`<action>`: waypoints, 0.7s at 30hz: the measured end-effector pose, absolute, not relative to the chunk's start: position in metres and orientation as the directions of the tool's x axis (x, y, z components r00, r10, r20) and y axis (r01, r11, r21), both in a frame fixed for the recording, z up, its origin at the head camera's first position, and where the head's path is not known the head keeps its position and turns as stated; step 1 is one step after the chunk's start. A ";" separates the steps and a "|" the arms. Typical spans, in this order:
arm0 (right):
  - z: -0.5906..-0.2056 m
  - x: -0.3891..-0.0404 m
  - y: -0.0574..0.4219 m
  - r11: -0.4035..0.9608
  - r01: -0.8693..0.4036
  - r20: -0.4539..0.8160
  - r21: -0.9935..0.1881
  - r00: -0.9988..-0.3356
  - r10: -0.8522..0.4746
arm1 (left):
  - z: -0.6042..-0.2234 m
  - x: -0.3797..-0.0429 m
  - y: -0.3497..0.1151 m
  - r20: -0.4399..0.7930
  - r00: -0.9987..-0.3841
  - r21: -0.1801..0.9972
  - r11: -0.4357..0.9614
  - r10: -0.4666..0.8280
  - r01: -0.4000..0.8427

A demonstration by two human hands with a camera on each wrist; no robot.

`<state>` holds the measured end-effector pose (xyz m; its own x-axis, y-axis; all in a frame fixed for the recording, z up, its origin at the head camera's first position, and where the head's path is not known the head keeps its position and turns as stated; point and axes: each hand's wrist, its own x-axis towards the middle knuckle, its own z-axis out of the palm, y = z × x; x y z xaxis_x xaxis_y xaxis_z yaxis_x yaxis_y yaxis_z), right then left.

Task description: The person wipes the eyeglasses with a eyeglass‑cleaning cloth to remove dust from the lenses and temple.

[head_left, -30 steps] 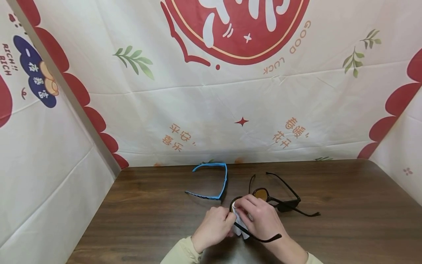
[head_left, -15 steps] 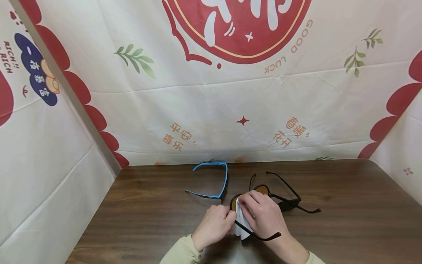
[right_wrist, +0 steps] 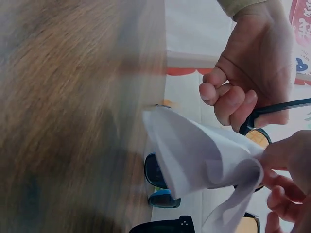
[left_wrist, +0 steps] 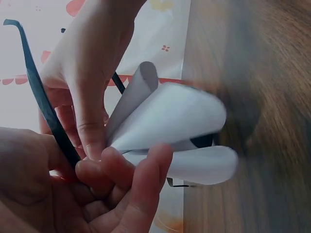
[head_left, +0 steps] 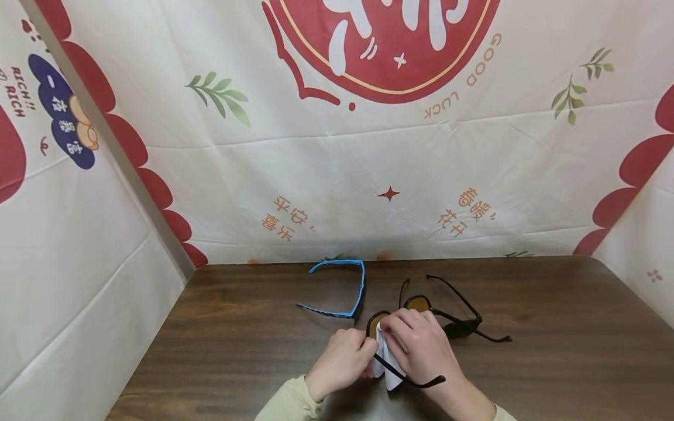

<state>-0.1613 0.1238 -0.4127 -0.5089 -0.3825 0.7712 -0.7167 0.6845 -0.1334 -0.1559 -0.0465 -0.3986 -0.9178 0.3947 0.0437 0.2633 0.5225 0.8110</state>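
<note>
My left hand point(head_left: 342, 359) pinches a pair of black-framed sunglasses point(head_left: 418, 304) with amber lenses at one end, near the hinge. One temple arm sticks out toward me across the right forearm's side. A thin white cloth point(head_left: 394, 381) is gripped in my right hand point(head_left: 421, 345), its fingers at the lens beside the left hand. The folded cloth point(left_wrist: 170, 116) fans out below the frame in the left wrist view. In the right wrist view, the cloth point(right_wrist: 189, 150) hangs loosely between both hands. The right hand hides the middle of the sunglasses.
Blue-framed glasses point(head_left: 361, 286) lie behind the hands with arms spread leftward. Another black pair of sunglasses point(head_left: 460, 328) sits just right of the right hand. Everything is on a dark wooden table point(head_left: 237, 339), with a printed cloth backdrop point(head_left: 337, 169) behind.
Over the lens, my right hand and the cloth have shifted slightly right, and more of the amber lens shows. The left hand keeps its hold in the same place.
</note>
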 end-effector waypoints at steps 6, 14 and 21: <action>-0.410 -0.164 0.122 0.670 -0.727 0.810 -0.153 -0.481 -0.337 | -0.396 -0.154 -0.045 0.015 -0.920 0.832 0.506 0.391 0.228; -0.413 -0.162 0.123 0.572 -0.807 0.770 -0.147 -0.456 -0.446 | -0.397 -0.154 -0.046 0.008 -0.914 0.857 0.469 0.406 0.216; -0.414 -0.159 0.127 0.663 -0.735 0.765 -0.142 -0.506 -0.397 | -0.401 -0.155 -0.048 0.009 -0.912 0.853 0.473 0.410 0.221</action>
